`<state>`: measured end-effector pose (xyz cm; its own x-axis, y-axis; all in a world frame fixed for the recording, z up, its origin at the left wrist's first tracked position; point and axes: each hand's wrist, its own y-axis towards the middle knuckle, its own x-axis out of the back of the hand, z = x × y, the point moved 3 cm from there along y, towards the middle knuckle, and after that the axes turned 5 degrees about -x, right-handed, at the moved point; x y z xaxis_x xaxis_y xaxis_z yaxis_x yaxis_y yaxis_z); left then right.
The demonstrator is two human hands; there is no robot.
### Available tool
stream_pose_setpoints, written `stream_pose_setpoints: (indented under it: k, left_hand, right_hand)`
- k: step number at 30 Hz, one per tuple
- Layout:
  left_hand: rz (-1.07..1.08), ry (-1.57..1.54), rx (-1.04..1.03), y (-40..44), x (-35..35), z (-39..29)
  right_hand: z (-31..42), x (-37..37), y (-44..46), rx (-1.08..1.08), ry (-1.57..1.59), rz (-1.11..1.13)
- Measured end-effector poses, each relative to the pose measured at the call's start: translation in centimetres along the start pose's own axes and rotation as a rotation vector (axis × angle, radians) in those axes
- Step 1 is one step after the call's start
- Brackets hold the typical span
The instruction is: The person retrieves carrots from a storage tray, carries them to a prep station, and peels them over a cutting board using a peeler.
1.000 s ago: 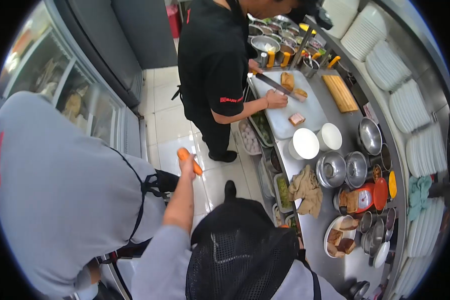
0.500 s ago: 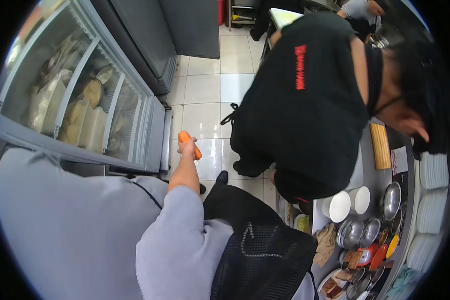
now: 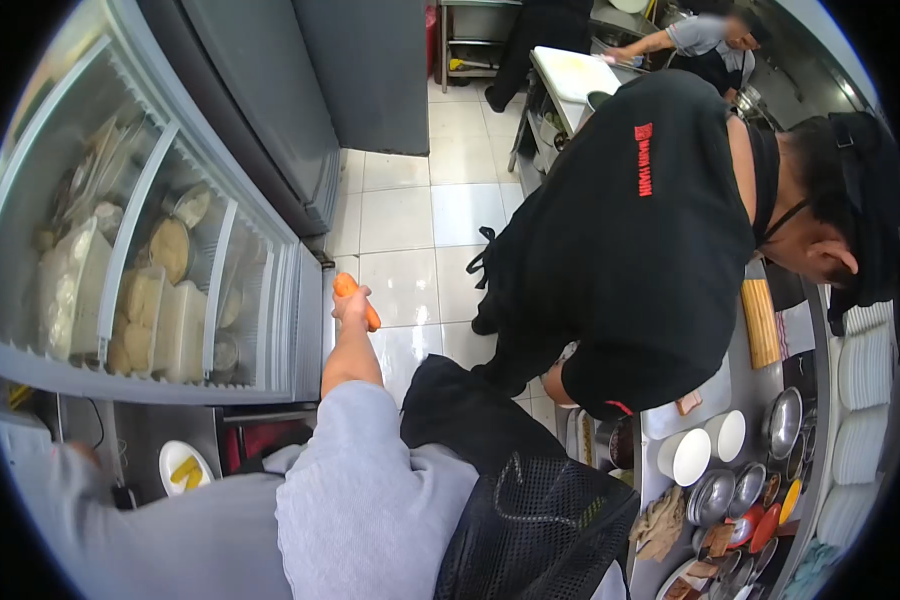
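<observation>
Carrot (image 3: 345,284) in the person's left hand (image 3: 353,303), just left of the frame's centre, with the fingers curled round its middle and both ends poking out, held over the pale tiled floor (image 3: 395,275). The right hand is out of sight, so I can't tell how its fingers are. A glass-fronted fridge (image 3: 295,330) with tubs of food fills the left side. At centre right, a co-worker in black (image 3: 620,240) bends by the counter. Lower right, two white tubs (image 3: 684,457) stand near metal bowls (image 3: 712,497) and a crumpled brown cloth (image 3: 660,525). Lower left, a white plate (image 3: 202,470) bears something yellow, perhaps cut food.
</observation>
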<state>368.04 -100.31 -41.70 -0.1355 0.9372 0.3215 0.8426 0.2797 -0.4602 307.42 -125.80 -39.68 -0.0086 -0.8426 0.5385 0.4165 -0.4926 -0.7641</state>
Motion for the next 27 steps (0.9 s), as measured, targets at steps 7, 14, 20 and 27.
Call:
stream_pose_setpoints:
  k: [7, 14, 20, 27]
  left_hand:
    - [0.08, 0.028, -0.173, 11.0, -4.4, -5.8]
    - [0.393, 0.026, -0.27, 26.0, -11.8, -18.1]
    - [0.877, -0.091, -0.335, 24.8, -25.6, -31.7]
    - [1.341, -0.042, -0.302, 18.2, -43.0, -42.6]
  right_hand:
    - [9.1, -3.0, 4.7, -0.098, 0.056, 0.023]
    - [25.9, -5.0, 11.0, -0.206, 0.201, 0.03]
    - [36.9, -4.7, 13.7, -0.29, 0.317, 0.05]
    - [42.6, -2.5, 19.2, -0.413, 0.405, 0.173]
